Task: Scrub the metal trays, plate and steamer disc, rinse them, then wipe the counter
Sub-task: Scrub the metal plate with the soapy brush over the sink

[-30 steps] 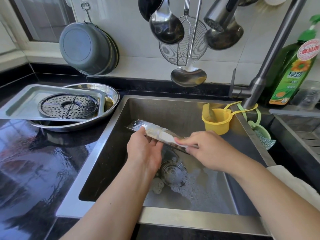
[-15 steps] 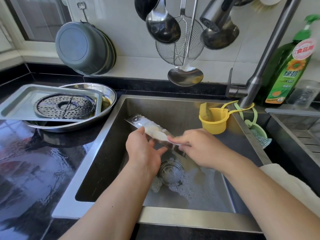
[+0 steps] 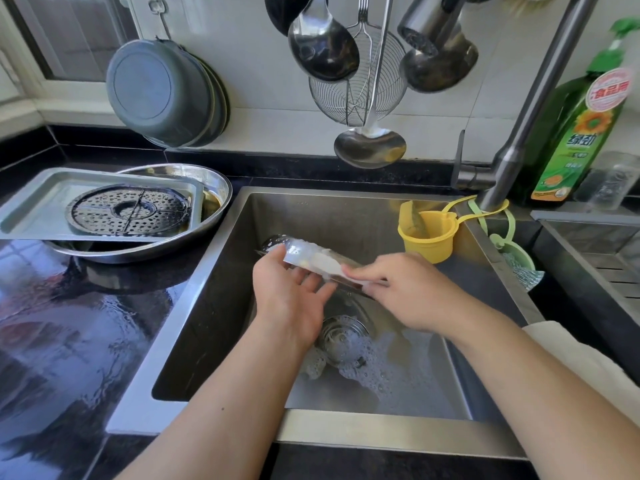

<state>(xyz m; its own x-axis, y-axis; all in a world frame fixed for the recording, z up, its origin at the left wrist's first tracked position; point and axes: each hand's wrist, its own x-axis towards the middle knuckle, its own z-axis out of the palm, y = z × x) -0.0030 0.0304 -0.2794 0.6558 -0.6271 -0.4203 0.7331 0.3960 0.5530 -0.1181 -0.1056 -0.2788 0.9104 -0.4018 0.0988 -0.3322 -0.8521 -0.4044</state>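
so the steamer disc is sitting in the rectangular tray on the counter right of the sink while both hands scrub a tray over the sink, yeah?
Nearly. The side is wrong: the head view shows the steamer disc in the rectangular tray on the counter left of the sink, not right. The rest holds: the left hand and right hand work on a soapy tray over the sink.

the left hand hides the near end of the soapy metal tray, and the right hand covers whatever scrubber it presses there. the round plate lies mostly under the rectangular tray. the top edge crops the hanging ladles and the faucet.
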